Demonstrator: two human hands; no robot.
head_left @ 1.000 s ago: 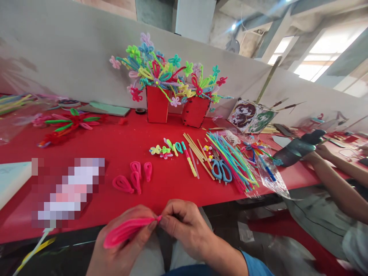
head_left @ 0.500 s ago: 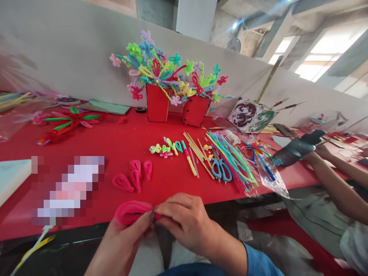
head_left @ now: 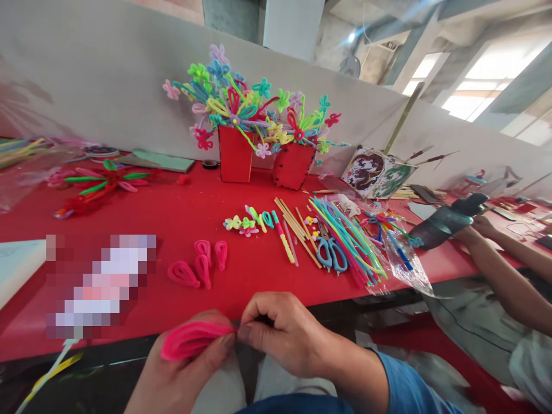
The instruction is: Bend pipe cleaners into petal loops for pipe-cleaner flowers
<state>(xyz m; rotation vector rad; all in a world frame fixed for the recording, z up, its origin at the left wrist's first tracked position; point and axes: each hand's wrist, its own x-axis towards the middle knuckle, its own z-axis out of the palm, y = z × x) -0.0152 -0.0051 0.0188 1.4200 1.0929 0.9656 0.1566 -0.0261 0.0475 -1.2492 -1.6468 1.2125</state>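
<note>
My left hand (head_left: 185, 374) and my right hand (head_left: 280, 333) meet just below the near edge of the red table (head_left: 181, 213). Between them is a pink pipe-cleaner loop (head_left: 192, 339), folded into a petal shape. My left fingers close around the loop's body. My right thumb and fingers pinch its pointed end. Several finished pink petals (head_left: 200, 267) lie on the table just beyond my hands.
Blue-handled scissors (head_left: 331, 253), wooden sticks (head_left: 297, 230) and a bundle of coloured pipe cleaners (head_left: 349, 238) lie to the right. Two red pots of pipe-cleaner flowers (head_left: 259, 123) stand at the back. Another person's arm (head_left: 504, 276) reaches in at the right, holding a dark object (head_left: 448, 221).
My hands dropped slightly and the pink loop turned between them, its tip still pinched by my right fingers. Nothing on the table has moved.
</note>
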